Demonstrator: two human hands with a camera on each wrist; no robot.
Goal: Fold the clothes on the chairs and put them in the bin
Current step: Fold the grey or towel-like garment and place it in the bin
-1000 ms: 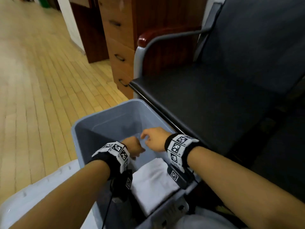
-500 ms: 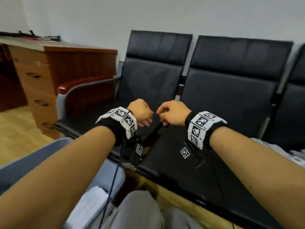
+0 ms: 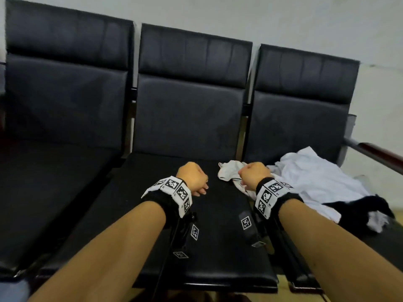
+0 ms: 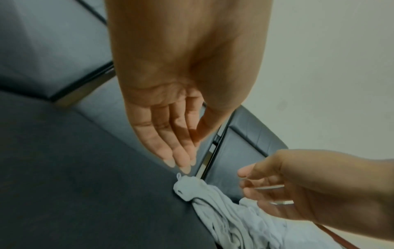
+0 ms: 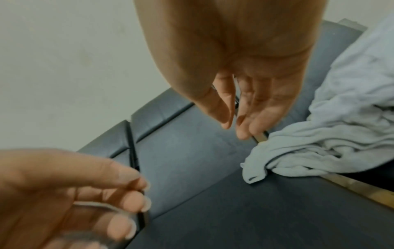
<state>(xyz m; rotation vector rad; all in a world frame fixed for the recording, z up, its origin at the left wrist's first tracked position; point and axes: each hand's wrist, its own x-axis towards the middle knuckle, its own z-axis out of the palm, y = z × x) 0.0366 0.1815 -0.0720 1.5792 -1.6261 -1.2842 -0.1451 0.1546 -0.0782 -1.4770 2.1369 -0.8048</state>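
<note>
bin and folded white piece now out of view; both hands swung to the chairs. left hand (image 3: 193,178) and right hand (image 3: 254,175) empty, fingers (image 4: 181,156) loosely apart, reaching for the crumpled white garment (image 3: 230,171) on the middle chair (image 3: 196,225) seat's right edge. next fold starting.

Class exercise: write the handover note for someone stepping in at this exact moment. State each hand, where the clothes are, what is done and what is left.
Left hand: open, empty, above the middle chair seat.
Right hand: open, empty, just short of the grey garment.
Clothes: grey garment lies across the gap between middle and right seats; white garment and black garment lie crumpled on the right chair.
Done: no folded clothes in view; bin out of view.
Left: fold all three, put them in the bin.
</note>
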